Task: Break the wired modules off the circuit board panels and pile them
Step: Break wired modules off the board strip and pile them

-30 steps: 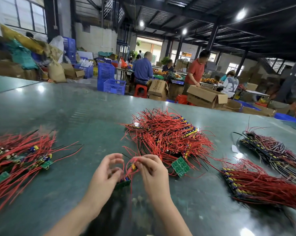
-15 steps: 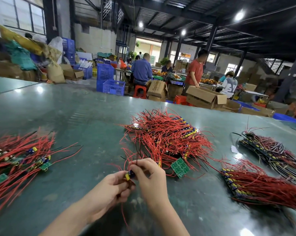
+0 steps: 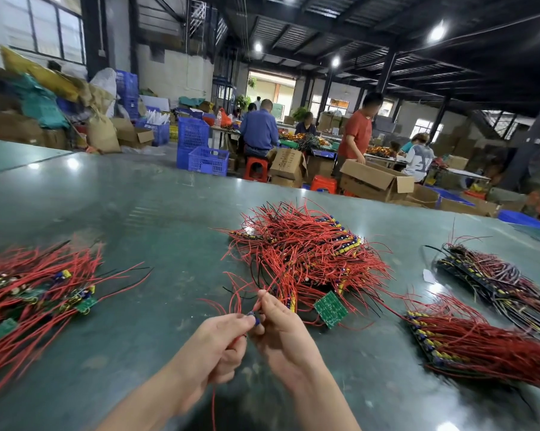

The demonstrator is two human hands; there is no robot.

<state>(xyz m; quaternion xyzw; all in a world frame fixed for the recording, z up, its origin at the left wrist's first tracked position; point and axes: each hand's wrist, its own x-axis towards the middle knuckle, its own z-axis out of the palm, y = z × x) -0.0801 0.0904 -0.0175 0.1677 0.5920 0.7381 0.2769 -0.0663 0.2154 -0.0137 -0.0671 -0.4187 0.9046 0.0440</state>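
1. I take the loose green circuit board [image 3: 330, 309] as my landmark: it lies flat on the green table [image 3: 138, 213], at the near edge of the central heap of wired panels [image 3: 306, 250].
2. My left hand [image 3: 212, 346] sits near-left of that board, fingers curled, pinching a small blue-tipped module [image 3: 253, 319] at the fingertips, with thin red wires trailing up and down from it.
3. My right hand [image 3: 286, 331] is just left of the board and touches the left hand at the fingertips. Its fingers are bent around the same module and red leads. I cannot tell from here whether the piece has already snapped free.
4. Far left of the board lies the pile of separated modules [image 3: 35, 290], small green boards with red wires fanned out. I judge this to be the finished stack, and it is already sizeable.
5. Well right of the board are two more bundles: a red-wired panel stack [image 3: 480, 343] nearest, and a darker-wired panel stack [image 3: 492, 281] beyond it. Both look untouched.
6. My estimate is that less than half the work is done. The central heap is still large and the two right bundles are still to come, so many breaks and drops onto the left pile remain.
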